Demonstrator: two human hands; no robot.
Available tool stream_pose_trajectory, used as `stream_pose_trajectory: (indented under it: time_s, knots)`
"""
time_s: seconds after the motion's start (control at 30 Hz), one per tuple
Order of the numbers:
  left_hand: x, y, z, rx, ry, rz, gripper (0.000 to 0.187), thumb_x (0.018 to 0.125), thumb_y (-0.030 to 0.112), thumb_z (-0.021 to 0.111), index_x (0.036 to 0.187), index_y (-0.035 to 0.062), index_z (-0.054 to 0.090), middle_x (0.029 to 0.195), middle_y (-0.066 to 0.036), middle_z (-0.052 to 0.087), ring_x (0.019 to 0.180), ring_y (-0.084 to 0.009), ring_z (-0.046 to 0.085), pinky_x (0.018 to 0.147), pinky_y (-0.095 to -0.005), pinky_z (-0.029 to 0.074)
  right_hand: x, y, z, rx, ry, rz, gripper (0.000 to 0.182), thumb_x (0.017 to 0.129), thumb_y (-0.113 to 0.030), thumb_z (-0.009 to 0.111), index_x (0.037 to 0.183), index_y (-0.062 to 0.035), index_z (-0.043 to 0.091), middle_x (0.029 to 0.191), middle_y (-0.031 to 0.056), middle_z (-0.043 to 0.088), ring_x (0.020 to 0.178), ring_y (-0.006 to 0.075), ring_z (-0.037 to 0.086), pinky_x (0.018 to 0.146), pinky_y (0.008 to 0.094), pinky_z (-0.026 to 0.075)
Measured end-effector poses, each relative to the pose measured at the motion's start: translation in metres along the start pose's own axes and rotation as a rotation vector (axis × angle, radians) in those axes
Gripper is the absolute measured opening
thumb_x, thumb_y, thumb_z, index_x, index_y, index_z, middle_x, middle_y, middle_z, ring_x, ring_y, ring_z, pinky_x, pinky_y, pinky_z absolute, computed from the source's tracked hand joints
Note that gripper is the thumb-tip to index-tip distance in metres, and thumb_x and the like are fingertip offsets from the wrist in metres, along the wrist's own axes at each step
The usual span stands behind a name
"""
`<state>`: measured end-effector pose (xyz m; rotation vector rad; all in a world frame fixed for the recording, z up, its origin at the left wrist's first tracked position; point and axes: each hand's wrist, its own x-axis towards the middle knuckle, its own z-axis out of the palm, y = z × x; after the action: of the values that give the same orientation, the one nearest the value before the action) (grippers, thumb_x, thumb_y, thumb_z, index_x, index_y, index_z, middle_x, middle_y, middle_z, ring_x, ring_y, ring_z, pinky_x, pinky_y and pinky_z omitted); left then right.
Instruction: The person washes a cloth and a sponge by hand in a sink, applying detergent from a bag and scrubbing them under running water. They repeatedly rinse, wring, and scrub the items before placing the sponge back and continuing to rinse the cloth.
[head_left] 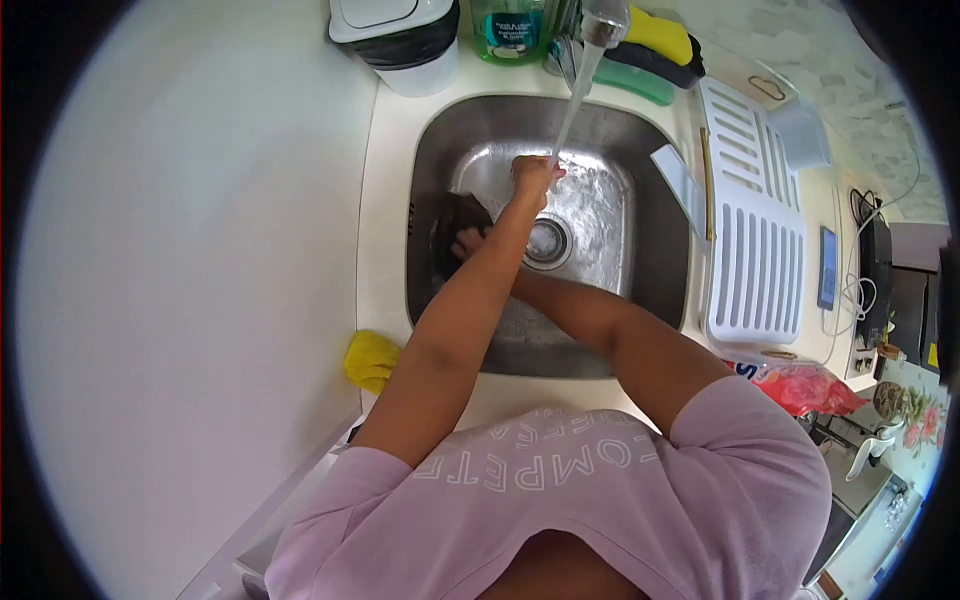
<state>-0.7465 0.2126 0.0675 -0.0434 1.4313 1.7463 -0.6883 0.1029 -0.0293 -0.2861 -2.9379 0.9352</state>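
Water pours from the faucet [606, 22] into the stainless steel sink [650, 265]. My left hand [535, 178] is at the stream, its fingers curled inward; whether anything is inside them is hidden. Crossing beneath my left forearm, my right arm reaches to the sink's left side. There my right hand [468, 242] is closed on a dark, cloth-like piece [466, 212] against the wall of the basin. Shadow hides part of this piece and of the fingers. The wet drain [547, 242] lies just right of my hands.
A white dish rack [755, 230] stands right of the sink. Behind are a green soap bottle [508, 35], a yellow sponge [658, 38] and a lidded white bin [395, 40]. A yellow cloth [371, 360] lies at the front left, a red packet [805, 387] at the front right.
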Motion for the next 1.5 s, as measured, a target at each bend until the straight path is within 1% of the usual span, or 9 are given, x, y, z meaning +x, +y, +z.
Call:
stream_pose_trajectory:
  time_s: [0.13, 0.17, 0.3, 0.47, 0.67, 1.07, 1.23, 1.3, 1.5]
  knots:
    - [0.003, 0.025, 0.001, 0.015, -0.013, -0.068, 0.006, 0.072, -0.007, 0.053, 0.075, -0.0085, 0.058, 0.074, -0.014, 0.058, 0.058, -0.021, 0.059, 0.053, -0.0267, 0.053, 0.071, 0.103, -0.018, -0.37, 0.425, -0.23, 0.031, 0.079, -0.024, 0.044, 0.107, -0.0113, 0.047, 0.109, 0.0082, 0.046, 0.107, 0.0245, 0.038, 0.094, 0.0375, 0.025]
    - [0.01, 0.014, 0.001, 0.009, -0.129, 0.022, 0.015, 0.08, -0.001, 0.046, 0.085, -0.0148, 0.05, 0.08, -0.024, 0.055, 0.07, -0.0343, 0.058, 0.067, -0.0419, 0.054, 0.077, 0.119, -0.041, -0.407, 0.478, -0.22, 0.028, 0.078, -0.024, 0.044, 0.103, -0.0126, 0.05, 0.104, 0.0072, 0.048, 0.103, 0.0249, 0.04, 0.091, 0.0384, 0.028]
    - [-0.006, 0.027, 0.017, 0.123, -0.213, 0.154, 0.017, 0.08, 0.0, 0.043, 0.087, -0.0138, 0.05, 0.082, -0.023, 0.055, 0.076, -0.032, 0.058, 0.07, -0.04, 0.053, 0.051, 0.129, -0.151, -0.557, 0.116, 0.17, 0.021, 0.078, -0.023, 0.044, 0.095, -0.0137, 0.053, 0.1, 0.0045, 0.051, 0.1, 0.0249, 0.042, 0.088, 0.0397, 0.03]
    - [-0.011, 0.023, 0.021, -0.014, -0.183, 0.098, 0.017, 0.079, -0.001, 0.042, 0.087, -0.0122, 0.052, 0.084, -0.021, 0.055, 0.074, -0.0292, 0.059, 0.068, -0.0361, 0.053, 0.016, 0.166, -0.143, -0.069, 1.339, 0.648, 0.014, 0.075, -0.01, 0.052, 0.088, -0.0072, 0.049, 0.079, 0.0066, 0.052, 0.074, 0.0228, 0.05, 0.071, 0.0349, 0.041]
    - [-0.013, 0.015, -0.017, -0.25, 0.137, 0.105, 0.015, 0.077, -0.001, 0.043, 0.085, -0.007, 0.054, 0.078, -0.014, 0.056, 0.068, -0.0229, 0.058, 0.064, -0.0342, 0.052, 0.07, 0.143, -0.166, 0.596, 1.608, 0.455, 0.013, 0.073, 0.004, 0.049, 0.085, -0.0036, 0.049, 0.081, 0.007, 0.051, 0.073, 0.0213, 0.049, 0.072, 0.0316, 0.04]
    - [-0.005, -0.013, -0.079, -0.296, 0.41, -0.077, 0.012, 0.076, 0.003, 0.044, 0.082, 0.0001, 0.054, 0.073, -0.007, 0.054, 0.055, -0.0149, 0.051, 0.048, -0.0243, 0.045, 0.105, 0.072, -0.146, -0.523, 0.315, -0.335, 0.026, 0.069, -0.012, 0.056, 0.095, -0.0133, 0.056, 0.112, 0.0056, 0.047, 0.103, 0.0223, 0.045, 0.087, 0.0367, 0.034]
    - [-0.006, -0.001, -0.048, -0.211, 0.22, -0.089, 0.014, 0.076, 0.002, 0.044, 0.083, 0.001, 0.056, 0.074, -0.008, 0.055, 0.056, -0.0148, 0.051, 0.047, -0.025, 0.045, 0.009, 0.15, -0.164, -0.917, 0.044, 0.37, 0.032, 0.081, -0.018, 0.042, 0.111, -0.0159, 0.052, 0.133, 0.0014, 0.031, 0.123, 0.0175, 0.028, 0.101, 0.0541, 0.01]
    - [0.001, -0.003, -0.033, -0.168, 0.085, -0.051, 0.013, 0.076, 0.003, 0.045, 0.082, 0.001, 0.057, 0.074, -0.009, 0.055, 0.056, -0.0153, 0.051, 0.046, -0.026, 0.045, -0.035, 0.126, -0.209, -1.017, -0.241, 0.625, 0.038, 0.08, -0.021, 0.043, 0.117, -0.0131, 0.049, 0.133, 0.0025, 0.028, 0.122, 0.0182, 0.025, 0.097, 0.0437, 0.022]
    - [0.024, -0.001, 0.013, -0.123, -0.086, -0.147, 0.01, 0.08, 0.003, 0.045, 0.082, -0.0033, 0.053, 0.076, -0.012, 0.054, 0.063, -0.023, 0.055, 0.06, -0.0366, 0.052, -0.105, 0.078, -0.195, -1.168, -0.509, 0.709, 0.039, 0.085, -0.02, 0.034, 0.12, -0.0082, 0.046, 0.131, 0.0088, 0.035, 0.121, 0.0237, 0.027, 0.096, 0.0441, 0.018]
